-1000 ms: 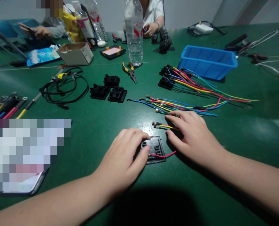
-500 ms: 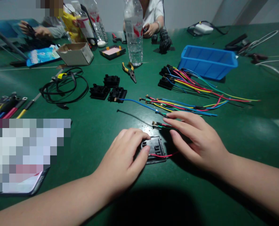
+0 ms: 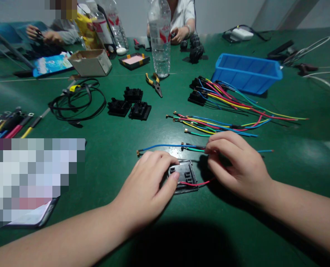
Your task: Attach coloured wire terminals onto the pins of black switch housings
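My left hand [image 3: 150, 181] has its thumb and fingers closed on a black plastic housing plate [image 3: 186, 168] flat on the table. A red wire [image 3: 196, 184] runs from that plate towards the right, under my right hand. My right hand [image 3: 234, 159] is closed in a pinch around a blue wire [image 3: 165, 145], whose brass terminal points left and whose far end shows beyond the hand. Beside it lie short wires [image 3: 192, 148], green among them, partly hidden by my fingertips. A bunch of coloured wires [image 3: 226, 125] with terminals rests just beyond.
Several black housings [image 3: 141, 110] lie ahead, near yellow-handled pliers [image 3: 156, 86]. Wired housings [image 3: 198, 97] sit before a blue bin [image 3: 248, 76]. A water bottle [image 3: 161, 48], a carton [image 3: 94, 65] and a coiled black cable [image 3: 78, 105] stand farther off. Co-workers' hands [image 3: 178, 35] show across the table.
My right hand has closed its fingers and drawn the blue wire nearer; the wire's terminal end has come down from the black housings. My left hand stays on the plate.
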### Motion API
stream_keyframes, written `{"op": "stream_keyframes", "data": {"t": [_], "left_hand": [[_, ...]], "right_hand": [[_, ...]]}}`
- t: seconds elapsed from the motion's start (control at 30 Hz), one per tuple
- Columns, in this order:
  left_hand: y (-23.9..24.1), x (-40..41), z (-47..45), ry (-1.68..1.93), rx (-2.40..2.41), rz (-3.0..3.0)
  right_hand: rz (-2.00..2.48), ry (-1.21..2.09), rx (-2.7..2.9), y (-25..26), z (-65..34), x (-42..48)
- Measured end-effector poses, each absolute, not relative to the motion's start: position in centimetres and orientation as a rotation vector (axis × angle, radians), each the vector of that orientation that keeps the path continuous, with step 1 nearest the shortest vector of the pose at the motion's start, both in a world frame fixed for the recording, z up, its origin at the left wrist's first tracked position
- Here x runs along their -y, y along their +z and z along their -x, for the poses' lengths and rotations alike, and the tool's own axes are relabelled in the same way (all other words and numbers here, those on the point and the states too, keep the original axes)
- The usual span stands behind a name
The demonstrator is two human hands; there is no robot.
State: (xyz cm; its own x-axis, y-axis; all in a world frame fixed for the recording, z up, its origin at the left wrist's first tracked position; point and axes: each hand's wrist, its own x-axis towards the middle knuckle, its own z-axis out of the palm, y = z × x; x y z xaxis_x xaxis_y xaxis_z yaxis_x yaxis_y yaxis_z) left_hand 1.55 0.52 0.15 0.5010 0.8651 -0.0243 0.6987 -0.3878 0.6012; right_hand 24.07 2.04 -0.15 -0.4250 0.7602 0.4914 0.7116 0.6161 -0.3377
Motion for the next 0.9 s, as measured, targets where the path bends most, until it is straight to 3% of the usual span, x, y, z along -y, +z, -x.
{"op": "stream_keyframes", "data": {"t": [0.53, 0.9], "left_hand": [[-0.3, -0.31, -1.51, 0.525, -1.371, -2.092], [-0.11, -0.63, -1.64, 0.422, -1.275, -2.196]], "right_hand": [[1.258, 0.043, 2.249, -0.54, -24.18, -1.94], [1.112, 0.038, 2.289, -0.4, -24.1, -1.84]]}}
